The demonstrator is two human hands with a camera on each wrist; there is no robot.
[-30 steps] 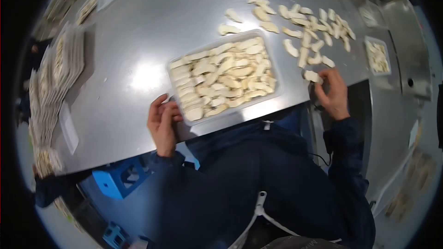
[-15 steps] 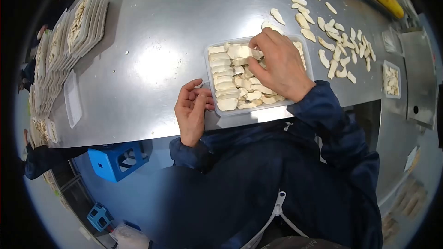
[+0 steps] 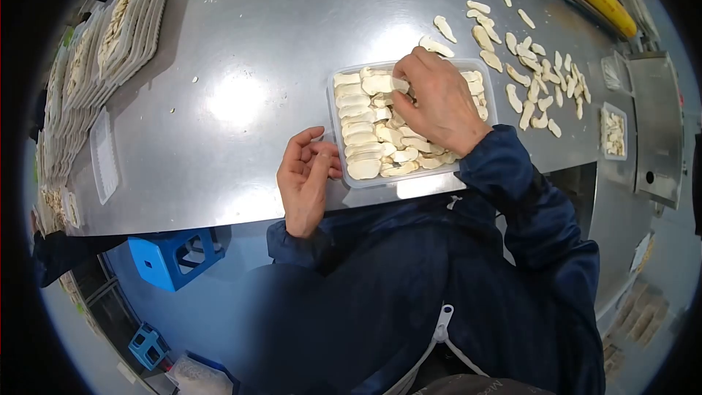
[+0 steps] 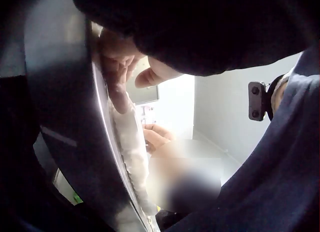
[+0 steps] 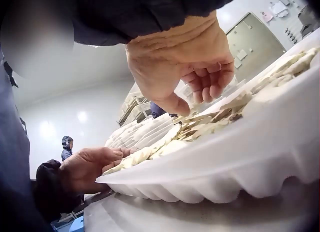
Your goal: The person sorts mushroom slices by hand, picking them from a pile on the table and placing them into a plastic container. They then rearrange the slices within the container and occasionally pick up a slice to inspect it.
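Observation:
A clear plastic tray (image 3: 491,95) filled with pale mushroom slices (image 3: 358,132) lies on the steel table before me. Neat overlapping slices form its left column; others lie less evenly across the middle. My right hand (image 3: 442,99) reaches over the tray, thumb and fingers pinching the right end of a mushroom slice (image 3: 382,85) near the top of the left column. That hand hides part of the tray's contents. At the tray's left side rests my left hand (image 3: 303,175), fingers loosely bent beside the rim; the right wrist view shows this left hand (image 5: 87,167) at the tray's end.
Loose mushroom slices (image 3: 545,77) are scattered on the table to the right. Stacked filled trays (image 3: 110,51) stand at the left, near a white tray (image 3: 104,157). A small tray of slices (image 3: 613,132) sits far right, below a yellow cylinder (image 3: 603,1). A blue stool (image 3: 172,257) is underneath.
My right hand has carried a mushroom slice from the loose ones at the right to the tray's upper left. In the last half second it barely moved. The left hand has stayed beside the tray.

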